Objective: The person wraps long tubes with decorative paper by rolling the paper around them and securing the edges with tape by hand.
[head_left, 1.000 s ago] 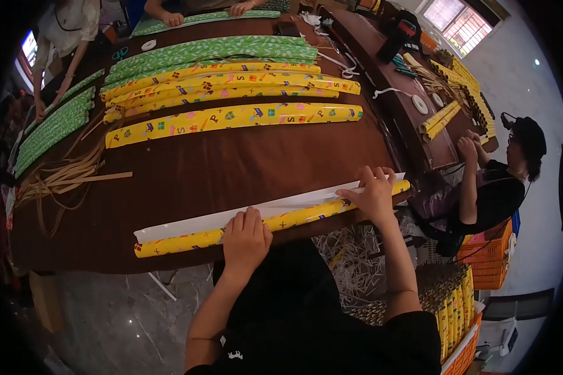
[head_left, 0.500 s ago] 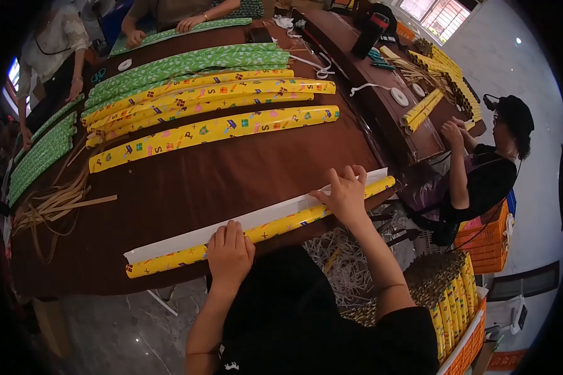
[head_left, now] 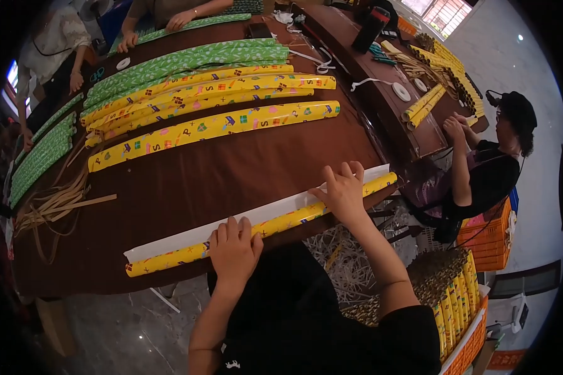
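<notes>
A roll of yellow printed wrapping paper (head_left: 288, 224) lies along the table's near edge, its white-backed flap (head_left: 181, 240) still spread on the far side. My left hand (head_left: 234, 250) rests over the roll left of its middle, fingers curled across it and thumb on its right. Farther right, my right hand (head_left: 343, 192) grips the roll, with thumb and bent fingers at the white flap and the fingers somewhat apart. The undersides of both hands are hidden. Beyond the roll lies another yellow paper roll (head_left: 219, 128).
More yellow rolls and green rolls (head_left: 187, 65) lie farther back, with tan strips (head_left: 62, 200) at left. Co-workers stand at the far side and sit at right (head_left: 481, 169) by a second table (head_left: 381, 94). An orange crate (head_left: 469, 337) of finished rolls stands beside me, near shredded paper (head_left: 344, 262).
My left hand has shifted slightly to the right and up over the roll, its fingers and thumb spreading a little. My right hand has barely moved. The flap looks a little narrower.
</notes>
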`<state>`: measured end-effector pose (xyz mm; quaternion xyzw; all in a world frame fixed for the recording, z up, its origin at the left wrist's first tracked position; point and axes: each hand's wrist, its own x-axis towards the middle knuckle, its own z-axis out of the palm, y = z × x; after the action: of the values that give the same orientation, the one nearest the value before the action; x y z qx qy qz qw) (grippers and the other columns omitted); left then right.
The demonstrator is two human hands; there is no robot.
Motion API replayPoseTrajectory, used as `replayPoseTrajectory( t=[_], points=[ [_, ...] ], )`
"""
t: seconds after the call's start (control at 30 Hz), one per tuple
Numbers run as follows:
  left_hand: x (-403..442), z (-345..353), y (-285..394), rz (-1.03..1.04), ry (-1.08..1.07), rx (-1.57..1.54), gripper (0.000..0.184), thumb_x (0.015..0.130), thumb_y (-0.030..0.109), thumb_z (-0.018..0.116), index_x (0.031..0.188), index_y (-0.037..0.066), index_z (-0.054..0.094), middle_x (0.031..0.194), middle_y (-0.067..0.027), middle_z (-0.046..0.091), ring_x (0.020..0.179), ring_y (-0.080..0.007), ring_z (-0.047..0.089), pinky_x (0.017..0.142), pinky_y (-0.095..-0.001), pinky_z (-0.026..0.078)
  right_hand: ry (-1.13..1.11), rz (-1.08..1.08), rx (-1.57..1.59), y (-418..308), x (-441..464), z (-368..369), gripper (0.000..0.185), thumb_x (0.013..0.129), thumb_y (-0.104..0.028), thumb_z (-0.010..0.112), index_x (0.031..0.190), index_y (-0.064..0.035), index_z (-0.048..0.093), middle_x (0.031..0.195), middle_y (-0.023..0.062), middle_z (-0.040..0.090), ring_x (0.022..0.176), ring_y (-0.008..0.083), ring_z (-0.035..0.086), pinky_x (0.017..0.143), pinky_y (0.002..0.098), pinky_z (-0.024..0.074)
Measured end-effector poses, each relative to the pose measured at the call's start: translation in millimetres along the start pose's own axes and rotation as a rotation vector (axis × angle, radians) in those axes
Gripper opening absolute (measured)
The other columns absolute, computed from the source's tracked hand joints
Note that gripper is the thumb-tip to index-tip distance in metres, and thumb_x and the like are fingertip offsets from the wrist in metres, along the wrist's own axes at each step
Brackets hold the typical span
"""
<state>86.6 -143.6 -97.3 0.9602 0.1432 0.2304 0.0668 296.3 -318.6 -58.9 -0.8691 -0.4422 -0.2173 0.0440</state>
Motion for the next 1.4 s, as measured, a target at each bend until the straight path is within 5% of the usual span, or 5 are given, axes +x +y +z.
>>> replayPoseTrajectory(
  t=[0.1,0.47,0.93,1.23,1.4],
  points=[
    [9.7,0.6,14.1,-0.074,-0.034,0.039,0.038,0.083,0.03,0.064,0.11,0.003,0.064,0.108,-0.0163,0.058,0.099,-0.0333,0.054,0.089,-0.0454,0.043,0.014,0.002,-0.005,0.6,-1.7,2.6,0.046,0.067,-0.036,0.082,0.094,-0.0061,0.058,0.067,0.0053,0.062,0.086,0.0252,0.055,0.096,0.0467,0.0344],
    [59.9,61.5,103.4,0.191,0.079,-0.223,0.038,0.083,0.029,0.061,0.101,-0.004,0.066,0.105,-0.0173,0.061,0.095,-0.0307,0.055,0.087,-0.0423,0.046,0.047,0.022,-0.002,-0.5,-2.0,2.1,0.046,0.069,-0.036,0.081,0.092,-0.008,0.053,0.064,0.005,0.06,0.086,0.0254,0.054,0.097,0.0471,0.0326],
    [58.9,66.1,103.7,0.236,0.103,-0.102,0.038,0.082,0.025,0.063,0.104,-0.005,0.063,0.108,-0.0161,0.061,0.098,-0.0304,0.057,0.088,-0.0391,0.048,0.023,-0.142,0.153,46.2,-5.3,-14.1,0.043,0.071,-0.04,0.078,0.089,-0.0063,0.06,0.058,0.0054,0.059,0.087,0.0279,0.055,0.103,0.0491,0.0319],
    [58.2,66.2,104.7,0.226,0.072,-0.055,0.041,0.084,0.028,0.06,0.106,-0.006,0.061,0.107,-0.0147,0.059,0.098,-0.0284,0.057,0.09,-0.0373,0.047,-0.116,0.208,0.263,150.2,-26.8,-31.1,0.047,0.064,-0.045,0.085,0.089,-0.0127,0.062,0.072,0.002,0.056,0.081,0.0215,0.056,0.101,0.0451,0.0292],
    [58.3,64.6,105.7,0.225,0.064,-0.035,0.041,0.084,0.028,0.059,0.107,-0.006,0.061,0.107,-0.0145,0.059,0.1,-0.0286,0.057,0.091,-0.0376,0.047,-0.087,0.286,0.2,147.7,-32.5,-12.2,0.048,0.062,-0.042,0.086,0.088,-0.0121,0.058,0.075,0.0012,0.057,0.085,0.0213,0.055,0.102,0.0453,0.0294]
  ],
)
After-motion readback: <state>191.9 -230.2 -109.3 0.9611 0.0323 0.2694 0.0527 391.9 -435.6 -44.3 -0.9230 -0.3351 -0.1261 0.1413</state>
